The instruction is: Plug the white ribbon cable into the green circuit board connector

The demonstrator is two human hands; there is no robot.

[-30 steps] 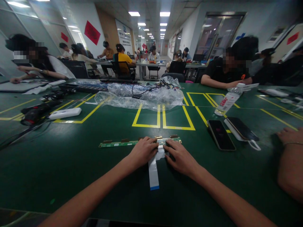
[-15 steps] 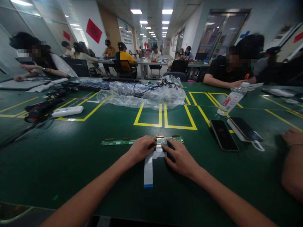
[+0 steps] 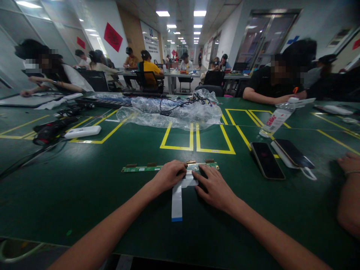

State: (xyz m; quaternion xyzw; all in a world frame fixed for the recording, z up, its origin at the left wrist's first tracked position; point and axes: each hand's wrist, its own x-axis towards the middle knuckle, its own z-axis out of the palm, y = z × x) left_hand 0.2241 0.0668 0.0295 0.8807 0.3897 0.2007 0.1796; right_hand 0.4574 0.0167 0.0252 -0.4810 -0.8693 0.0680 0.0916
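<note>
A long, narrow green circuit board point(image 3: 143, 169) lies crosswise on the table in front of me. From its near edge a white flat ribbon cable point(image 3: 177, 204) bends down toward me and ends in a blue tip. My left hand point(image 3: 170, 175) has its fingers curled together at the board, thumb and fingertips by the cable's upper end. On the other side of the cable, my right hand point(image 3: 212, 185) rests with fingers apart, some reaching over the board and one touching near the cable's end. My fingers partly cover the joint between cable and board.
Bubble wrap point(image 3: 174, 114) with black wires lies beyond yellow tape outlines on the green table point(image 3: 112, 202). To the right are a phone point(image 3: 267, 160), another phone point(image 3: 292, 153) on a white block, and a bottle point(image 3: 277, 119). Black gear point(image 3: 53, 130) lies left. Other people sit around.
The whole view has shifted very slightly. Both hands, the board and the cable keep practically the same places relative to each other.
</note>
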